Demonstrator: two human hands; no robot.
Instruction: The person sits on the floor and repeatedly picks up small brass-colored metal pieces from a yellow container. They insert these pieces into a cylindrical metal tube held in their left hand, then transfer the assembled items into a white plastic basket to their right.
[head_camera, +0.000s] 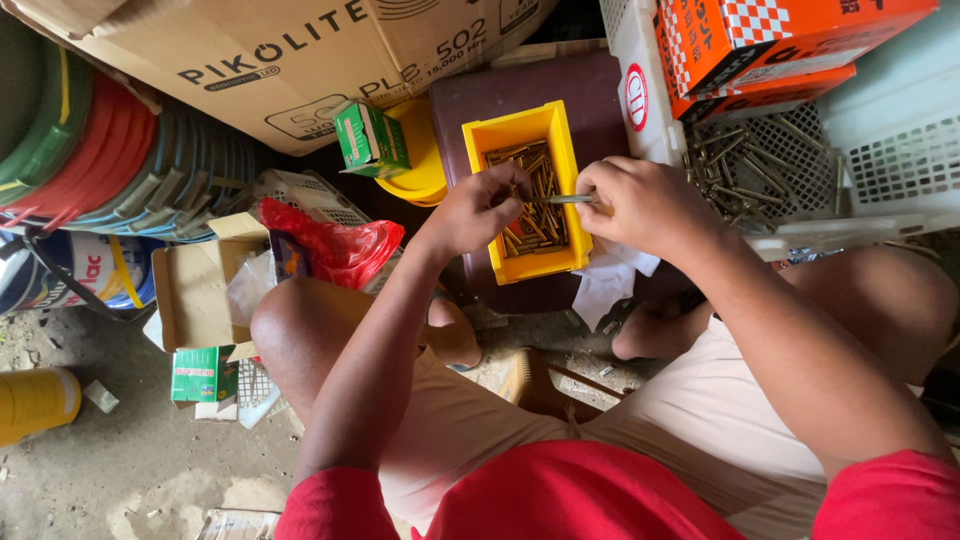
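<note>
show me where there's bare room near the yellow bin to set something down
Bare maroon surface lies left of the yellow bin. Bare dirt floor lies below the small green box. It is crowded at the white basket of bolts and the red bag.

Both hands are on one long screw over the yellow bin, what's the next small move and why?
Probably lower the screw into the yellow bin: the left hand and right hand pinch it directly above similar brass-coloured screws lying there.
</note>
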